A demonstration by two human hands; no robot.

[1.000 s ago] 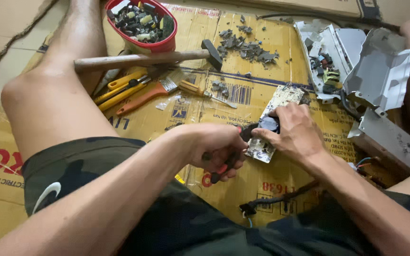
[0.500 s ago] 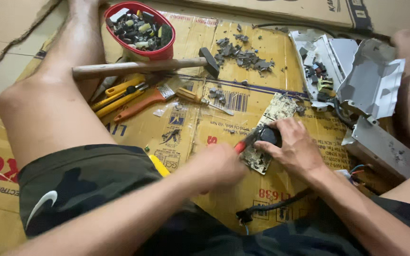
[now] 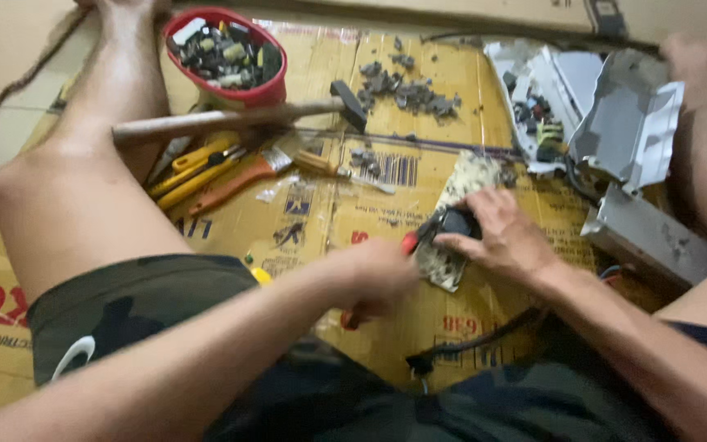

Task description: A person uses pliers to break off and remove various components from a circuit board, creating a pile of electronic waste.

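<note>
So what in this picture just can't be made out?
Head view, the only one:
- The left hand is motion-blurred; its grip on the red-handled tool is unclear, and the tool's tip is hidden by the right hand.
- The circuit board is partly covered by the right hand.
- The parts in the red bowl are too small to identify.
- The grey metal casing interior is blurred.

**Printed cardboard underfoot**

A flattened brown corrugated cardboard box covers the floor, printed with red lettering, a black barcode block at its centre and small blue pictogram squares. Another plain brown cardboard sheet lies along the top edge.
</note>
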